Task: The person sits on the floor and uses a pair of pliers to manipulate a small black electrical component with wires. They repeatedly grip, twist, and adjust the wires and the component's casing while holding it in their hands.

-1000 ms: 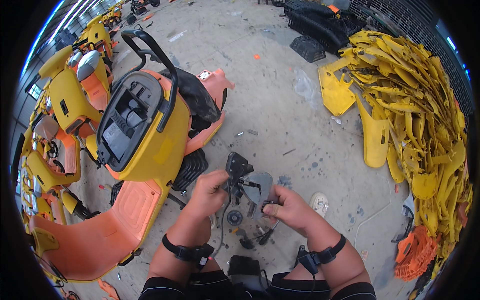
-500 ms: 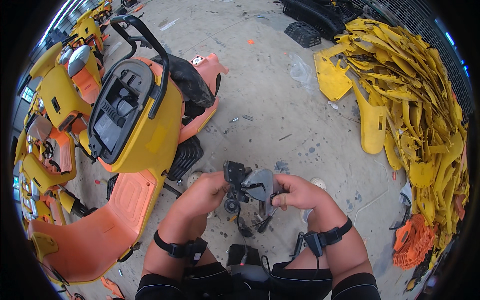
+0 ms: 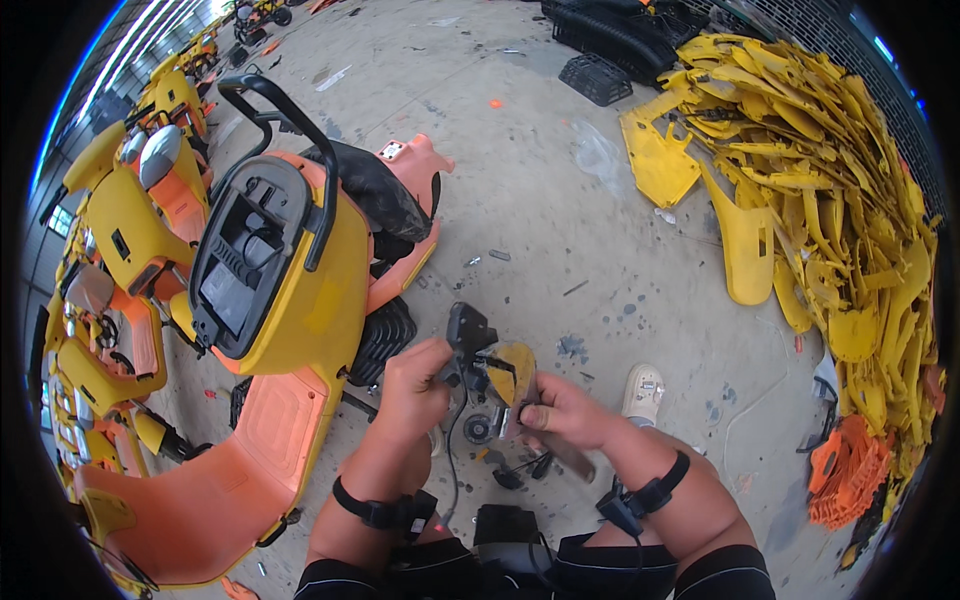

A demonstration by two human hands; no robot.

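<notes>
My left hand [image 3: 415, 388] is closed around a black moulded part [image 3: 468, 330] at the middle. A thin black cable [image 3: 460, 450] runs down below that part. My right hand [image 3: 568, 410] grips a flat metal piece [image 3: 516, 368] with a rounded edge and a dark notch, its face showing yellowish. Its left edge lies close to the black part; whether they touch I cannot tell. Below my right hand a greyish-brown strip [image 3: 570, 457] sticks out, blurred. A dark round wheel [image 3: 478, 429] shows under the hands.
A yellow and orange scooter body [image 3: 315, 290] with a black rail stands at the left, other such bodies [image 3: 120, 225] behind it. A heap of yellow panels [image 3: 800, 180] rises at the right, with stacked orange parts [image 3: 845, 470] nearer me. Black crates [image 3: 597, 78] lie far back.
The metal piece has tilted in my right hand, its face going from grey to yellowish. My left hand and the black part have shifted slightly. The cable now hangs farther left.
</notes>
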